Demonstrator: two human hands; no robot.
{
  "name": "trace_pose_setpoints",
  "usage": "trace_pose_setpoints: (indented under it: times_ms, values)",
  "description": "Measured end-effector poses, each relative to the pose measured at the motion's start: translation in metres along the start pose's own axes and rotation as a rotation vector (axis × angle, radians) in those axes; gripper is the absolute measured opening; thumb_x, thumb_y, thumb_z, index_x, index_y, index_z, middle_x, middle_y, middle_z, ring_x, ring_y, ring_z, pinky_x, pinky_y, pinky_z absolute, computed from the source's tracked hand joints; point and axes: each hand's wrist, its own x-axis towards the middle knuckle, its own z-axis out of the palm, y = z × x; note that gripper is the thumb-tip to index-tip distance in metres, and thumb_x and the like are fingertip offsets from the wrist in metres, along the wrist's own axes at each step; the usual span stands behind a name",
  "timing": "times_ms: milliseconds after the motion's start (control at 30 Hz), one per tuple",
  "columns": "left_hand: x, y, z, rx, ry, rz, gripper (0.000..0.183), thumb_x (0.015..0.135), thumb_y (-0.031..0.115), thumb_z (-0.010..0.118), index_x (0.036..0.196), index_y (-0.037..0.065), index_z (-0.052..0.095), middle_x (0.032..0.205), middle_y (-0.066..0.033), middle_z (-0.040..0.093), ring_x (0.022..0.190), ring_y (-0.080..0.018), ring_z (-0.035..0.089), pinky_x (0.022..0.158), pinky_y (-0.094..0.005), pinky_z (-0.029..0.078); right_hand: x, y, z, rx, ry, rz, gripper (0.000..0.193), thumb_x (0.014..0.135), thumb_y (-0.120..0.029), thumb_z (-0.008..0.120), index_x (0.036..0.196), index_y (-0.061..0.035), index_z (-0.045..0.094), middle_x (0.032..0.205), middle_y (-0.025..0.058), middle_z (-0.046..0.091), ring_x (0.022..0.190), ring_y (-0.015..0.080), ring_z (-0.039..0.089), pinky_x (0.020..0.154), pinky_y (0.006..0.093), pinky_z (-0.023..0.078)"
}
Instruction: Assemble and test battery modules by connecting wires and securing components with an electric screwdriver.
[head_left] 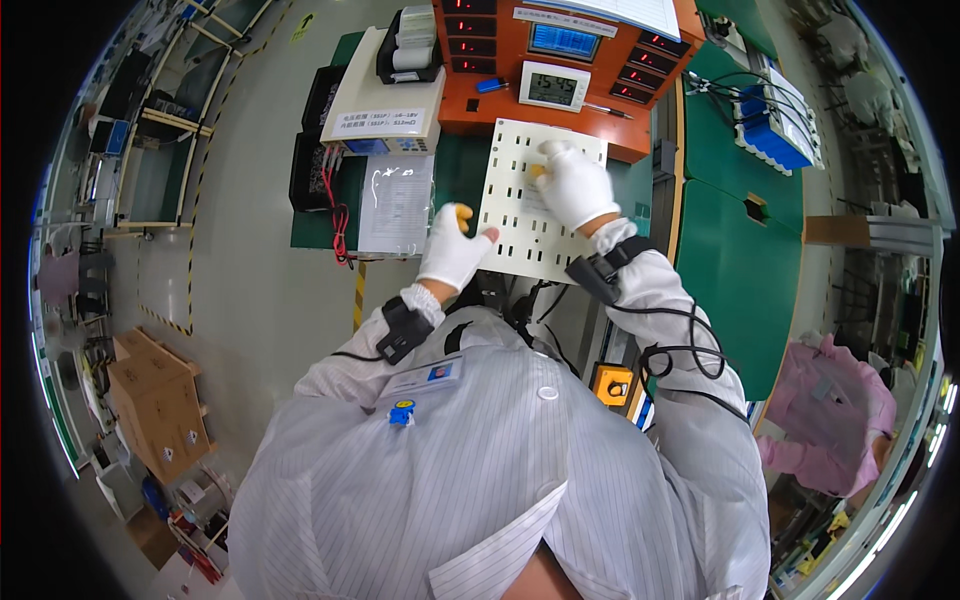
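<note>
A white perforated plate (530,235) with rows of slots lies tilted in front of me, its far end by the orange instrument box. My right hand (577,187), in a white glove, is over the plate's upper right part. Its fingers are curled together with a yellow fingertip showing; what they hold, if anything, is hidden. At the plate's left edge is my left hand (452,250), gloved, with a bare thumb tip and a yellow-covered finger spread apart. Nothing shows between them.
Behind the plate stands an orange instrument box (480,112) with red displays and a small clock (553,86). Left of it are a beige tester (385,100), red cables (340,225) and a sleeved sheet (395,205). A blue battery pack (775,125) sits on the right green table (735,290).
</note>
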Motion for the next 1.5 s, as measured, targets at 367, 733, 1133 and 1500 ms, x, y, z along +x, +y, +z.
trace_pose_setpoints:
  times_ms: [367,733,1133,1500]
  values:
    - [-0.031,-0.024,-0.006,-0.188,-0.353,-0.103,0.064,0.091,0.060,0.053,0.084,-0.004,0.058,0.078,-0.0234,0.061,0.075,-0.0381,0.061,0.070,-0.0431,0.046,0.060,0.021,0.009,-0.436,0.266,-0.108,0.046,0.082,-0.037,0.066,0.119,-0.0110,0.059,0.123,0.0093,0.056,0.114,0.0293,0.052,0.093,0.0479,0.039]
    - [-0.012,-0.036,-0.024,-0.272,-0.516,-0.141,0.051,0.091,0.047,0.058,0.082,-0.002,0.065,0.071,-0.0186,0.062,0.066,-0.0282,0.060,0.063,-0.0371,0.045,0.053,0.083,0.008,-0.265,-0.269,0.450,0.069,0.096,-0.060,0.029,0.090,-0.0052,0.071,0.094,0.0250,0.067,0.091,0.0436,0.064,0.080,0.0509,0.049]
    - [0.153,0.039,-0.015,0.133,-0.529,0.342,0.065,0.091,0.055,0.041,0.070,0.001,0.068,0.072,-0.0244,0.062,0.073,-0.0414,0.062,0.069,-0.0485,0.046,-0.120,0.093,0.011,0.224,0.151,1.077,0.076,0.099,-0.058,0.033,0.088,0.0092,0.065,0.072,0.0210,0.063,0.065,0.0343,0.061,0.064,0.0445,0.047]
    - [0.114,0.015,-0.041,0.107,-0.103,0.360,0.048,0.088,0.046,0.061,0.113,0.005,0.063,0.104,-0.0179,0.066,0.095,-0.0364,0.063,0.082,-0.0441,0.049,-0.131,0.108,0.009,0.369,0.060,0.835,0.058,0.100,-0.047,0.042,0.099,0.0069,0.064,0.074,0.0154,0.065,0.066,0.0277,0.064,0.061,0.0390,0.048]
